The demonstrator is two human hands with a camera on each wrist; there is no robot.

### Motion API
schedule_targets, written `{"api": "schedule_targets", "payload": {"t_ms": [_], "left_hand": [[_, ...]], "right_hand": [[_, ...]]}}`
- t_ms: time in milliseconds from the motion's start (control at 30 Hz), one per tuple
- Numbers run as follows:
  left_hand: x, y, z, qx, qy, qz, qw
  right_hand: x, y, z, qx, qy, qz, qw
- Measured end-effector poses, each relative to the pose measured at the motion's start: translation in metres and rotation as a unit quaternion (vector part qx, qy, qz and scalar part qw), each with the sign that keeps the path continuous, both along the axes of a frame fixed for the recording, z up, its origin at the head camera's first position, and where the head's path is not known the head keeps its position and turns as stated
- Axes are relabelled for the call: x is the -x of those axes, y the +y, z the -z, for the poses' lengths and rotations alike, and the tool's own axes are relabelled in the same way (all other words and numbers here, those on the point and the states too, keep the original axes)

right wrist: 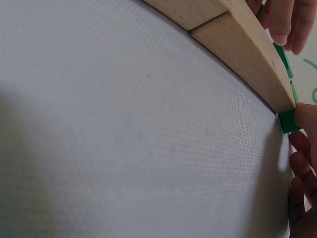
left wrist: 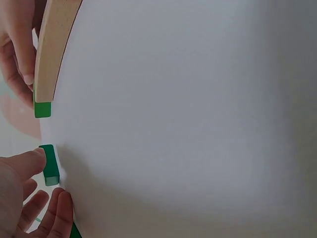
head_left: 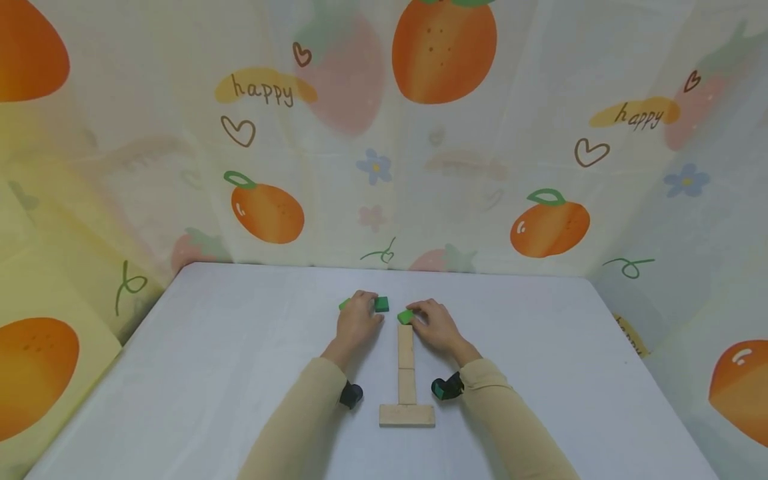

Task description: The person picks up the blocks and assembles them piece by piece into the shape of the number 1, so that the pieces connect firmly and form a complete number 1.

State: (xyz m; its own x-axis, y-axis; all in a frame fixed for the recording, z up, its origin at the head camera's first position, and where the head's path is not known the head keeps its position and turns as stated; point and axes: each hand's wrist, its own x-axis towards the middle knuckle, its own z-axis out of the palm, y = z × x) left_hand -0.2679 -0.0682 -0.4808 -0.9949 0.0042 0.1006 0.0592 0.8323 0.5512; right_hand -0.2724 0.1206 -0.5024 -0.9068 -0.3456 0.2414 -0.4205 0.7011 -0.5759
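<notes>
Green block point(head_left: 405, 317) at plank point(head_left: 405, 347) end, right fingers point(head_left: 423, 305) pinching; left fingers point(left wrist: 62, 213) loose (room before table edge point(head_left: 510, 276)).

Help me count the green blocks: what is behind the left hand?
Part of a light green block shows past the left hand; the hand covers the rest. A darker green block is visible to the hand's right. Anything fully covered cannot be seen.

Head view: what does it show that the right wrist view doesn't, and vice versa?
Head only: the pale rectangular wooden crosspiece, both beige fabric sleeves and the orange fruit prints.
Right wrist only: the fine weave of the white tablecloth.
Both: two pale rectangular wooden bars end to end, the small green block at their far end, the right hand pinching it, and the left hand.
</notes>
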Motion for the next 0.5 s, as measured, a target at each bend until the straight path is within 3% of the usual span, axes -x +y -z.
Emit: {"api": "schedule_targets", "payload": {"t_ms": [500], "left_hand": [[0.0106, 0.0075, -0.0031, 0.033, -0.015, 0.001, 0.9993]], "right_hand": [[-0.0006, 0.0004, 0.0022, -0.001, -0.002, 0.010, 0.9999]]}}
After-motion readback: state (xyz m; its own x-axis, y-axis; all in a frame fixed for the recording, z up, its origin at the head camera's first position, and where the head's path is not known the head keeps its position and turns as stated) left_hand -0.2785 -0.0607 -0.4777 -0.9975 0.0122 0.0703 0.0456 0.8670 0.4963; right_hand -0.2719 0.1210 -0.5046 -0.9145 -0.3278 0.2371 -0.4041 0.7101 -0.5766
